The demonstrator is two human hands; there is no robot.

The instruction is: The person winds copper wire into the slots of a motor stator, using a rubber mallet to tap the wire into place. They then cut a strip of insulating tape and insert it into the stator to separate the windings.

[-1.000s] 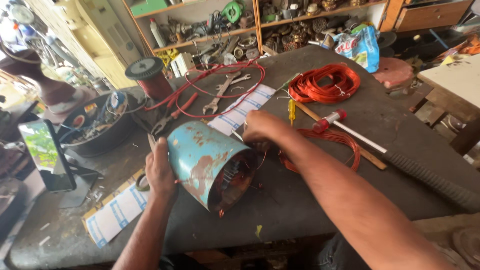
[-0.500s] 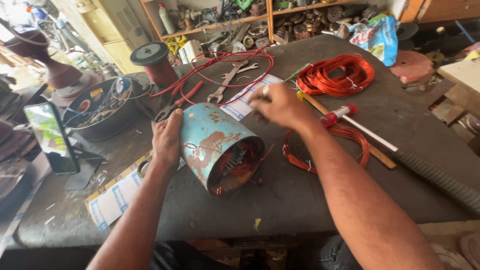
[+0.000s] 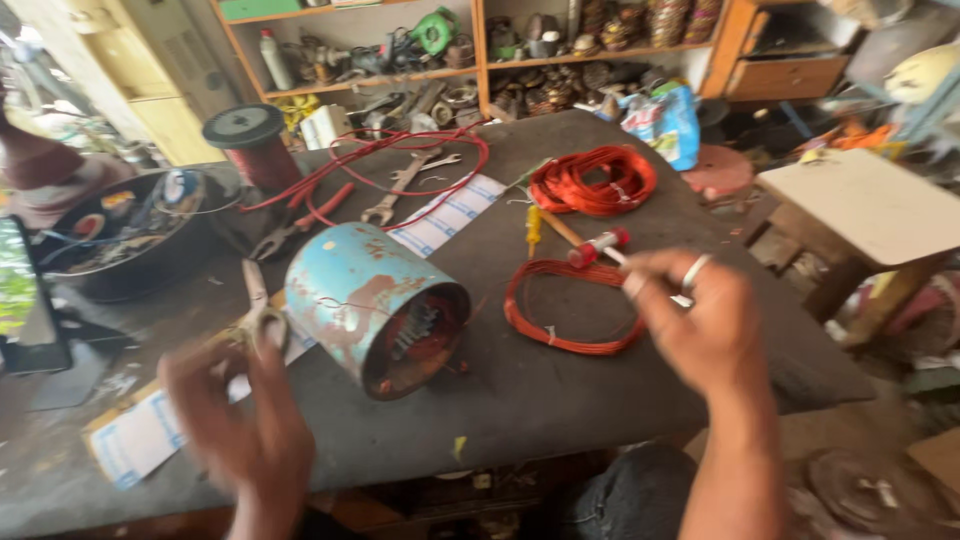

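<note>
**Motor shell on its side, both hands off it**

The blue, rust-patched motor housing (image 3: 372, 305) lies on its side near the middle of the bench (image 3: 560, 400), open end turned toward you, with copper-coloured windings showing inside. Judging from that, the winding work looks under way rather than finished: loose strands stick out at the mouth, and a coil of red wire (image 3: 570, 305) lies just beside the housing, with a second, thicker coil (image 3: 592, 180) farther back.

Your left hand (image 3: 245, 430) is near the housing's closed end but apart from it, close to a pair of scissors (image 3: 258, 305); it is too blurred to tell whether the fingers grip anything. Your right hand (image 3: 700, 320) is raised over the bench's right edge, fingers curled together as if pinching something thin; I cannot make out what.

A red-and-white handled tool (image 3: 598, 246) runs partly behind that hand. The housing's far end is hidden, and the shelf clutter is unreadable.
</note>
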